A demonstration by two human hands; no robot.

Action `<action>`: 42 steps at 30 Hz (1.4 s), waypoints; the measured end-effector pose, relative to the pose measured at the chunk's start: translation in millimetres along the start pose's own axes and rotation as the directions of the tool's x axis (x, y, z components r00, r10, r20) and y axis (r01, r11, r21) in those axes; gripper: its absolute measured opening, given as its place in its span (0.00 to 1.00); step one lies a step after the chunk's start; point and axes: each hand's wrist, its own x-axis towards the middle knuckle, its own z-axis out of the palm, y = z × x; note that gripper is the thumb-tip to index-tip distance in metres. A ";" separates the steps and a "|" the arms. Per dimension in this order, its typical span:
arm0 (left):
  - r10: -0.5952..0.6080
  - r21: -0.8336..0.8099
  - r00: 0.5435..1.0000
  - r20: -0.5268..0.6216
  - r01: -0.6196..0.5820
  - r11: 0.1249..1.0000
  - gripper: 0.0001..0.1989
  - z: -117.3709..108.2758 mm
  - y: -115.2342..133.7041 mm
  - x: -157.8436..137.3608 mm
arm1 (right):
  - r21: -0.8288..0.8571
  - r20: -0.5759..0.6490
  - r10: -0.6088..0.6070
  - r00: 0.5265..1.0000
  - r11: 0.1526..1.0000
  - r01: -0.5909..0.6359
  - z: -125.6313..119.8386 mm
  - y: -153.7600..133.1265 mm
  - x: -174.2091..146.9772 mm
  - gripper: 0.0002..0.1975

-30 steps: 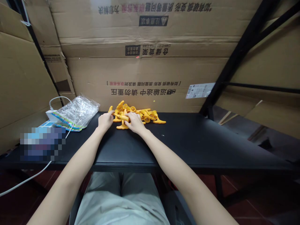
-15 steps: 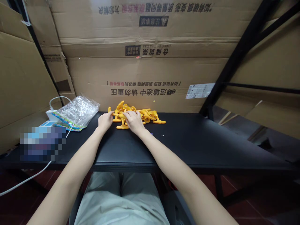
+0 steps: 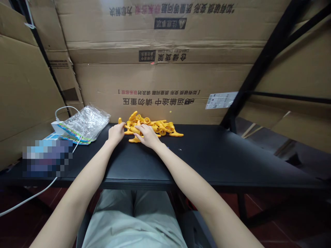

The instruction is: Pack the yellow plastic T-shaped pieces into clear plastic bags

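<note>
A heap of yellow plastic pieces [image 3: 162, 128], some with hollow round ends and some with curved T-shaped ends, lies on the black tabletop [image 3: 144, 162] against the cardboard. At the heap's left end, my left hand [image 3: 117, 133] is closed around a yellow T-shaped plastic piece [image 3: 120, 120], its curved end poking up above the thumb. My right hand [image 3: 149, 136] rests over the front of the heap, thumb and fingers apart and touching pieces there. Another curved yellow piece [image 3: 133, 140] lies just below the right thumb. The right palm hides part of the heap.
Clear plastic packaging [image 3: 90, 119] lies at the left beside a white box with a white cable [image 3: 82, 127] crossing the tabletop edge. A blurred-out item [image 3: 46, 158] sits nearer. Cardboard walls [image 3: 160, 75] and a black metal frame [image 3: 256, 72] enclose the back and sides.
My right thumb has spread away from the fingers and come down over the front of the heap. My left hand keeps its hold, almost unmoved.
</note>
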 end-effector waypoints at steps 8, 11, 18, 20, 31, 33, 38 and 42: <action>-0.021 0.031 0.999 0.038 0.020 0.999 0.18 -0.4 2.4 -0.1 | -0.051 0.086 0.095 0.992 0.995 -0.091 -5.3 -5.5 1.8 0.14; -0.029 0.027 0.998 0.047 0.027 0.999 0.18 -1.3 3.5 -0.3 | -0.102 0.059 0.078 0.995 0.992 -0.072 -8.7 -7.3 3.6 0.15; -0.025 0.030 0.999 0.046 0.024 0.999 0.17 1.6 1.8 1.4 | -0.244 0.029 0.002 1.000 0.970 0.005 -7.9 -8.7 6.0 0.16; -0.032 0.033 0.999 0.043 0.030 0.999 0.17 3.1 -0.3 2.1 | -0.243 0.042 0.009 0.999 0.970 0.001 -7.5 -8.3 6.5 0.16; -0.121 -0.046 0.993 -0.004 0.121 0.992 0.19 9.1 -11.4 4.3 | -0.186 0.129 0.120 0.984 0.978 -0.095 -6.8 -3.8 1.1 0.19; -0.153 -0.100 0.988 -0.030 0.150 0.984 0.20 10.4 -14.4 5.2 | -0.182 0.143 0.130 0.981 0.978 -0.103 -6.6 -3.5 0.6 0.17; -0.219 -0.145 0.974 -0.060 0.209 0.967 0.21 12.9 -20.7 7.4 | -0.159 0.139 0.144 0.980 0.980 -0.122 -5.8 -2.8 0.5 0.16; -0.210 -0.081 0.976 -0.051 0.206 0.975 0.21 18.7 -28.0 8.2 | -0.141 0.146 0.159 0.976 0.980 -0.139 -5.5 -2.6 0.4 0.16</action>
